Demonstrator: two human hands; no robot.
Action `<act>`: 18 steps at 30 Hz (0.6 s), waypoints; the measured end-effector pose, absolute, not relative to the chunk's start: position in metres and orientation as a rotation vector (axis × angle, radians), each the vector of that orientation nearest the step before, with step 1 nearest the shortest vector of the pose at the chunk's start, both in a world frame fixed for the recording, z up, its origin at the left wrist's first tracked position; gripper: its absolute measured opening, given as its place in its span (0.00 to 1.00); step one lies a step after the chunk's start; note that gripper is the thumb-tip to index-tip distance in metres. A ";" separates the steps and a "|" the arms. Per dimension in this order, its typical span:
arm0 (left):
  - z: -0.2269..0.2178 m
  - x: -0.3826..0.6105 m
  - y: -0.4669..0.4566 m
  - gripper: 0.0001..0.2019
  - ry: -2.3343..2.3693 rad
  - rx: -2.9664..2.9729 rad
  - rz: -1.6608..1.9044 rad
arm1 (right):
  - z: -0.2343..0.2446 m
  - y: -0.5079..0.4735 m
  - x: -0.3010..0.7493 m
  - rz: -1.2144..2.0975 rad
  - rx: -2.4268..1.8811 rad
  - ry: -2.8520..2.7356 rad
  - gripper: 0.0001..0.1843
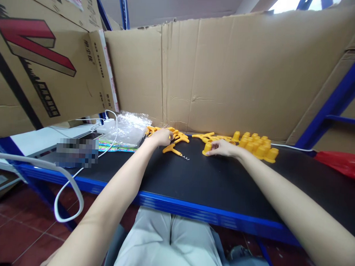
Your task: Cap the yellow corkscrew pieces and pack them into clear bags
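Observation:
Both my arms reach out over a black table (210,181) with a blue front edge. My left hand (161,137) rests with curled fingers on a pile of orange corkscrew handles (177,136); whether it grips one is hidden. One orange handle with a metal screw (174,150) lies just in front of that hand. My right hand (222,148) pinches a yellow plastic cap (207,147) standing on the table. A cluster of yellow caps (256,146) stands to the right of that hand, and more orange handles (208,137) lie behind it.
A cardboard wall (227,72) closes the table's back. A large printed carton (36,60) overhangs the left. Clear plastic bags (130,129) lie at the back left. White cables (70,191) hang off the left edge. A red bag (341,163) lies far right.

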State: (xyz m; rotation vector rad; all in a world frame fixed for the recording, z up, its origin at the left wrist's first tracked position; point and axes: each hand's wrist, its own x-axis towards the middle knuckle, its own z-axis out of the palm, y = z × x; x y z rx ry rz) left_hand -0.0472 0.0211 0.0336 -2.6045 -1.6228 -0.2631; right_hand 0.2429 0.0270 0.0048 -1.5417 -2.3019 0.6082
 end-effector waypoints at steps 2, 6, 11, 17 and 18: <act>0.034 -0.052 0.021 0.16 -1.701 -2.651 -0.208 | 0.008 0.025 0.241 0.666 -1.542 -2.298 0.18; 0.041 -0.055 0.013 0.15 -1.818 -2.761 -0.138 | 0.004 0.022 0.239 0.648 -1.532 -2.252 0.18; 0.050 -0.053 -0.003 0.33 -2.010 -2.828 0.200 | -0.011 0.023 0.233 0.402 -1.558 -2.145 0.18; 0.047 -0.048 -0.004 0.34 -1.929 -2.771 0.260 | -0.003 0.014 0.225 0.076 -1.602 -2.163 0.14; 0.045 -0.047 -0.004 0.33 -1.915 -2.778 0.242 | 0.000 0.013 0.224 0.012 -1.593 -2.184 0.14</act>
